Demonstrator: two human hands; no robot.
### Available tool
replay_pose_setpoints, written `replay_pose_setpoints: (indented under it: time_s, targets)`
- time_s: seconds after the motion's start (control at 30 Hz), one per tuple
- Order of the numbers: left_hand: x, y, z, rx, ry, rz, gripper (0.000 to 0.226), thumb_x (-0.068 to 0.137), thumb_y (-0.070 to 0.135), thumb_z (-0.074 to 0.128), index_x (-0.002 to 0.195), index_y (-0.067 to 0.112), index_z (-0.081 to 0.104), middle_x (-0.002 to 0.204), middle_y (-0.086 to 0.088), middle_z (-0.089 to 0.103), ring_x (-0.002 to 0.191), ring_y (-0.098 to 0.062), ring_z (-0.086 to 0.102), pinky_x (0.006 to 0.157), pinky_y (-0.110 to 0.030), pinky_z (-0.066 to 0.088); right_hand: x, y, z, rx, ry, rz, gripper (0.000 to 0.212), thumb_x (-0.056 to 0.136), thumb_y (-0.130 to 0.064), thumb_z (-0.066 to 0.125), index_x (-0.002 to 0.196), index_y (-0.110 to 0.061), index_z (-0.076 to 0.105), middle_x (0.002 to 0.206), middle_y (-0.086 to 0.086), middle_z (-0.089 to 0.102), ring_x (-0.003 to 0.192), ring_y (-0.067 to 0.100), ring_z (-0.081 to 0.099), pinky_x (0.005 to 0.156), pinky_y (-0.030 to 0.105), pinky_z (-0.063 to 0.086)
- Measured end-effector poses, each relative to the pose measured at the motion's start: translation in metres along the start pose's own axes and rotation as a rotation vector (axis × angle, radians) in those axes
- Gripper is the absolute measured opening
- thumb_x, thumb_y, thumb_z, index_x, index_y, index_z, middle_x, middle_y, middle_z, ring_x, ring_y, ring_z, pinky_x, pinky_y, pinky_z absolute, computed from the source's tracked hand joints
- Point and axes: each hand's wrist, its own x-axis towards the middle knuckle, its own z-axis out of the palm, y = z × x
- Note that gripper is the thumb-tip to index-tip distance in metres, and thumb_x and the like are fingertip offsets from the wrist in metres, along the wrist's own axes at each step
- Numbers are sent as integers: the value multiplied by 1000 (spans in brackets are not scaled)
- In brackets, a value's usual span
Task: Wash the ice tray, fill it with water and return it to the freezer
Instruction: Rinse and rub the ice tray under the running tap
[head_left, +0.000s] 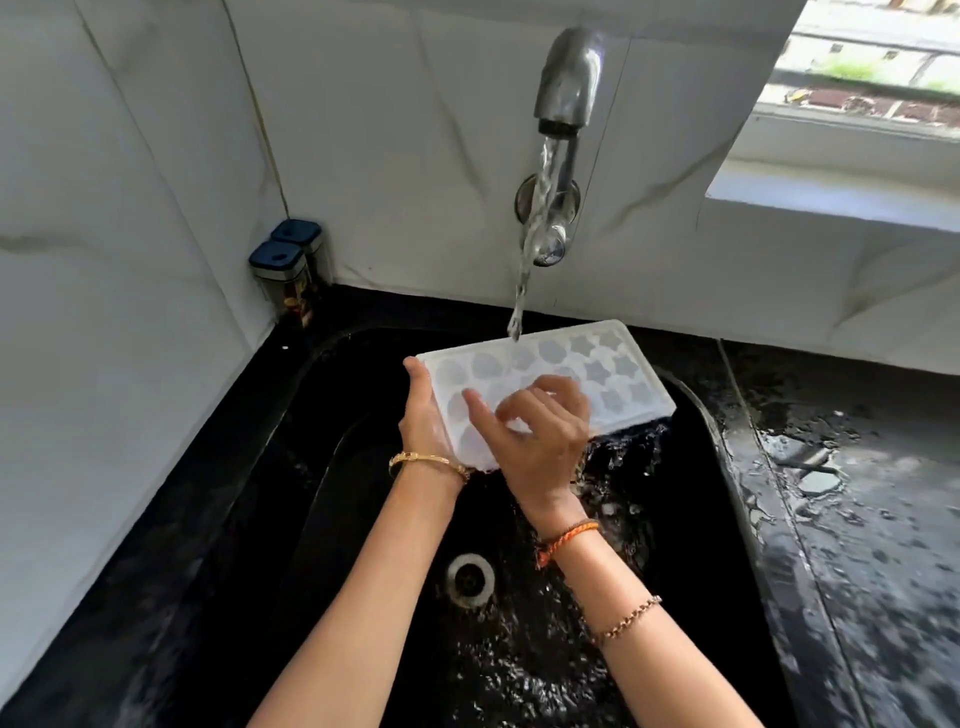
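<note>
The ice tray (613, 374) was a flat rectangle of cloudy white plastic, half see-through, with rows of small moulded hollows: rounded shapes near my hands and star shapes toward the far end. I held it above the black sink (363, 467), whose basin was glossy and full of splashing drops. The tray's long axis ran from my left side, near me, up to the right and away from me, and its open face looked up at me, tilted so the right long edge was lower and water ran off it. The stream from the metal tap (569, 78), smooth and shiny, fell on the far long edge of the tray.

My left hand (423, 421) gripped the near short end of the tray, the thumb on the rim and the palm under it, the wrist with a gold bangle (426, 461). My right hand (540, 431) lay over the top face with the fingers curled and loose, the tips touching the hollows, not clamped on anything. On that wrist were an orange thread (569, 538) and a chain bracelet (626, 618). The black counter (857, 493) on the right was wet and speckled. Two clear jars (291, 275) with dark blue lids stood in the corner of the white marble wall (156, 182)
</note>
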Motion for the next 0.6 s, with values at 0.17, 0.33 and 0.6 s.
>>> replay_pose_setpoints:
  time_s: [0.17,0.33,0.6]
  targets:
    - [2,4,-4,52,-18,133,77,86,67,30,137,11,44,141,-16,47,129,-32,46,111,-46,34,-7,21,-13,-129,-260,-151,32,83,-39,52,67,-17,69,74,-7,72,94,19,56,79,30,29]
    - [2,-7,-11,10,-79,61,81,84,71,27,138,13,43,142,-15,46,130,-33,45,111,-48,32,-10,19,-11,-258,-305,-285,42,85,-41,43,64,-15,68,67,-6,71,94,20,65,84,34,29]
    - [5,-8,-11,106,25,119,81,83,72,25,144,19,32,150,-3,35,138,-22,35,114,-37,29,-14,22,-2,-177,-14,-179,40,75,-46,61,46,-19,64,50,-9,66,79,10,49,78,36,29]
